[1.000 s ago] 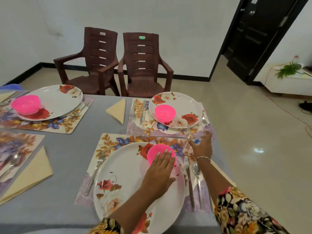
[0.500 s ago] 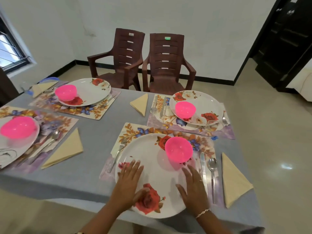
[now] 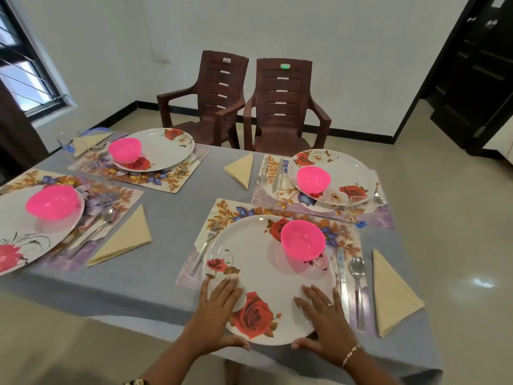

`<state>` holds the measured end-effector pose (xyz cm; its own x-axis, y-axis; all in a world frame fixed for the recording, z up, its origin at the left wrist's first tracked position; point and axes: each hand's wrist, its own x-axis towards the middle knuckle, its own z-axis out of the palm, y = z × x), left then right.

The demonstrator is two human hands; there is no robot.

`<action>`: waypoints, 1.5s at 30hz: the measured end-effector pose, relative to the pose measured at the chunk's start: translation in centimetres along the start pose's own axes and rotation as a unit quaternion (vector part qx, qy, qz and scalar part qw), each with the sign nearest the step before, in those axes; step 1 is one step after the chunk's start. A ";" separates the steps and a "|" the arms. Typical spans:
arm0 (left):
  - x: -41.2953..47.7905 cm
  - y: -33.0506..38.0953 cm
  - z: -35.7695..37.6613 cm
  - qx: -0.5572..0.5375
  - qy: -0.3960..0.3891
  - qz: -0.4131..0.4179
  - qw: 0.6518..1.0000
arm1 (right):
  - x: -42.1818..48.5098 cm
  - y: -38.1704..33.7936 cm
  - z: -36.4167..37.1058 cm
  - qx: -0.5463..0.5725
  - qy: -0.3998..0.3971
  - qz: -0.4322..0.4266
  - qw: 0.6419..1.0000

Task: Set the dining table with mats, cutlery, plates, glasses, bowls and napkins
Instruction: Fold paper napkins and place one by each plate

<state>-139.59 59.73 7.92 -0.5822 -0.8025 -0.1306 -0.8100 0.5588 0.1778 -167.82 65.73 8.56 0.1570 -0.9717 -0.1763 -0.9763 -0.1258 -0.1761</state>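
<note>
A white plate with red roses (image 3: pixel 258 268) lies on a floral mat (image 3: pixel 230 209) at the near table edge. My left hand (image 3: pixel 216 315) rests flat on the plate's near left rim, thumb at the edge. My right hand (image 3: pixel 324 320) rests flat on its near right rim. A pink bowl (image 3: pixel 302 240) sits on the plate's far right part. A fork (image 3: pixel 204 251) lies left of the plate, a knife (image 3: pixel 342 276) and spoon (image 3: pixel 358 279) right of it. A folded yellow napkin (image 3: pixel 391 295) lies beyond the spoon.
Three more settings with plates and pink bowls (image 3: pixel 313 179) (image 3: pixel 125 150) (image 3: pixel 51 201) stand on the grey table (image 3: pixel 166 234). Yellow napkins (image 3: pixel 241 169) (image 3: pixel 122 240) lie between them. A clear glass (image 3: pixel 358 207) stands far right. Two brown chairs (image 3: pixel 280 107) stand behind the table.
My left hand left the pink bowl and my right hand left the mat's far corner; both came back to the plate's near rim. The view pulled back and swung left.
</note>
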 end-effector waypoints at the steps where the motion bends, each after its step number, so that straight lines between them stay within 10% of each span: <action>1: 0.2 0.0 -0.1 -0.003 -0.008 -0.003 1.000 | 0.1 0.0 -0.1 0.005 -0.004 0.005 1.000; 22: 3.9 0.1 -1.0 -0.021 -0.042 -0.029 0.998 | 2.6 1.8 -2.0 -0.027 0.024 0.019 0.999; 27: 3.6 0.1 -0.3 -0.042 0.052 -0.008 0.998 | 2.1 1.6 -1.7 -0.036 0.048 0.037 0.997; 38: 0.2 -0.1 1.3 -0.142 0.061 -0.206 0.966 | -3.1 -2.3 2.4 0.012 0.091 0.167 0.982; 45: 0.3 -2.4 1.5 -0.063 0.086 -0.076 0.991 | -2.2 -1.9 2.4 -0.011 0.061 0.134 0.989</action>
<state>-137.95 58.53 5.98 -0.4241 -0.9056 0.0010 -0.8663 0.4060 0.2910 -165.94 68.63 6.95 -0.1252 -0.9875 -0.0958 -0.9838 0.1361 -0.1167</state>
